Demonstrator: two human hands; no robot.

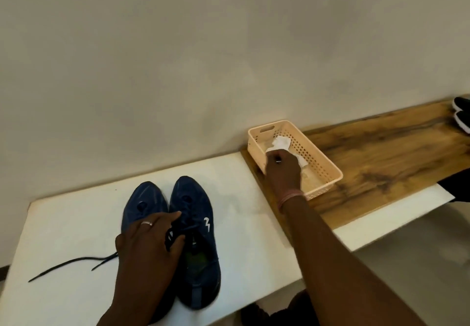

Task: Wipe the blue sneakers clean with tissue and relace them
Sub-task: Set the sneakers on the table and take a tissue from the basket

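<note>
left hand (pixel 150 244) pins pair of dark blue mesh sneakers (pixel 195 226) on white worktop (pixel 63 224), fingers round black lace (steadying) | right hand (pixel 282 165) in peach perforated plastic basket (pixel 323 163) — fingers pinching white tissue (pixel 281 142) for wiping

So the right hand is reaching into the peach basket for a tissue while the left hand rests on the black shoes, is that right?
Not quite: the head view shows the left hand resting on the blue sneakers, not black ones. The rest holds: the right hand is in the peach basket at a tissue.
</note>
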